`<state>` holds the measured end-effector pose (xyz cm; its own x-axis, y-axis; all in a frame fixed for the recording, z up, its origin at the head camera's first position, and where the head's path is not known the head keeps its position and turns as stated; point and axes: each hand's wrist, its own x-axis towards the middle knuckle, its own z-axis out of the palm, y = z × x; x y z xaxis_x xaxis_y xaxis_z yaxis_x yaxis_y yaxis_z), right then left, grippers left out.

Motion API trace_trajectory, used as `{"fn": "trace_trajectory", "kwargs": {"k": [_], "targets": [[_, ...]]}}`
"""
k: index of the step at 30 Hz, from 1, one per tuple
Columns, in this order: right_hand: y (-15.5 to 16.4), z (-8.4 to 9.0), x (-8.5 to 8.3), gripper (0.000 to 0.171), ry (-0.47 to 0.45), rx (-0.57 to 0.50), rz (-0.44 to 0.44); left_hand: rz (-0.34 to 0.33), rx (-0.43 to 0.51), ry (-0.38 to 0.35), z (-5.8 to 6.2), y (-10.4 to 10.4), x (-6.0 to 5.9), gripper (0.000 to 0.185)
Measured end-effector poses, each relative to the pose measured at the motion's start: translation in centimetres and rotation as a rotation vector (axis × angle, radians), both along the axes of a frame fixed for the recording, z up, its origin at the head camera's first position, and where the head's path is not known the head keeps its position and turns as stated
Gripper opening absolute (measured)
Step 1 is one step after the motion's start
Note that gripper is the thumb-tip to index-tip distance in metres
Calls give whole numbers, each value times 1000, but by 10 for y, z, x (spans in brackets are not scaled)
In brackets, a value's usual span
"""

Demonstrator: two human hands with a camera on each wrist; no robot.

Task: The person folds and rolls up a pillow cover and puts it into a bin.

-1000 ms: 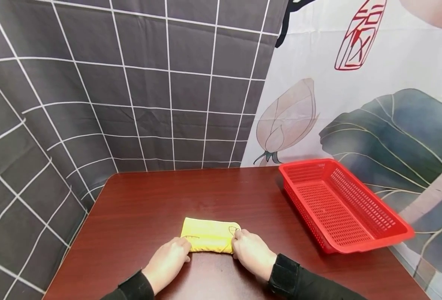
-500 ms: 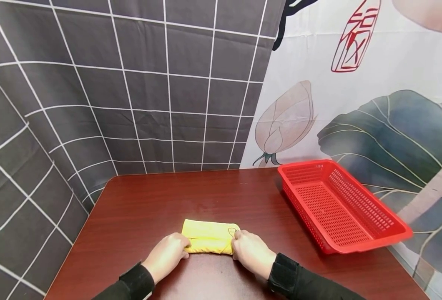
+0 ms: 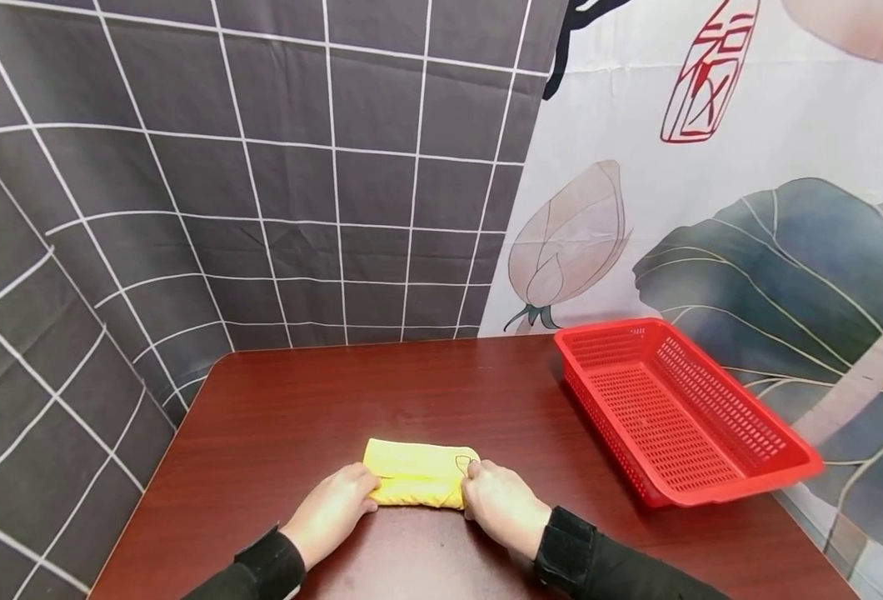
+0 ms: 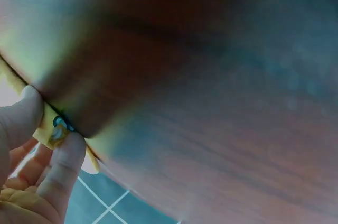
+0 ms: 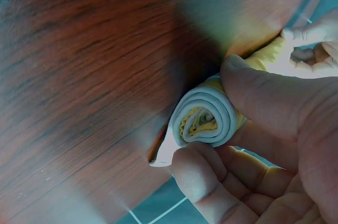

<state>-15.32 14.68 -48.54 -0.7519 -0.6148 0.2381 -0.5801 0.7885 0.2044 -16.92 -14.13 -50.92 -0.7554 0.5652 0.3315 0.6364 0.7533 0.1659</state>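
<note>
A yellow cloth (image 3: 417, 476) lies partly rolled on the dark wooden table (image 3: 426, 392), near its front edge. My left hand (image 3: 336, 510) grips the roll's left end; the left wrist view shows fingers (image 4: 63, 168) curled at the cloth's edge (image 4: 53, 123). My right hand (image 3: 497, 504) grips the right end. In the right wrist view the thumb (image 5: 264, 97) and a finger (image 5: 203, 179) pinch the rolled cloth (image 5: 203, 115), whose spiral end faces the camera.
A red perforated plastic basket (image 3: 674, 408) sits at the table's right side, with nothing in it. A dark gridded curtain (image 3: 261, 167) and a printed leaf curtain (image 3: 749, 208) hang behind the table. Bare tabletop lies beyond the cloth.
Both hands stay on the ends of the cloth; the left hand has shifted slightly up along the roll. The view has tilted a little.
</note>
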Motion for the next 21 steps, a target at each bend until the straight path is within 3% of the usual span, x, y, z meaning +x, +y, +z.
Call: {"fn": "trace_trajectory", "kwargs": {"k": [9, 13, 17, 21], "targets": [[0, 2, 0, 27, 0, 1, -3, -15, -100, 64, 3, 5, -5, 18], [0, 1, 0, 26, -2, -3, 0, -25, -99, 83, 2, 4, -6, 17], [0, -1, -1, 26, 7, -12, 3, -23, -82, 55, 4, 4, -9, 16], [0, -3, -2, 26, 22, -11, 5, 3, -66, -30, 4, 5, -14, 18]]}}
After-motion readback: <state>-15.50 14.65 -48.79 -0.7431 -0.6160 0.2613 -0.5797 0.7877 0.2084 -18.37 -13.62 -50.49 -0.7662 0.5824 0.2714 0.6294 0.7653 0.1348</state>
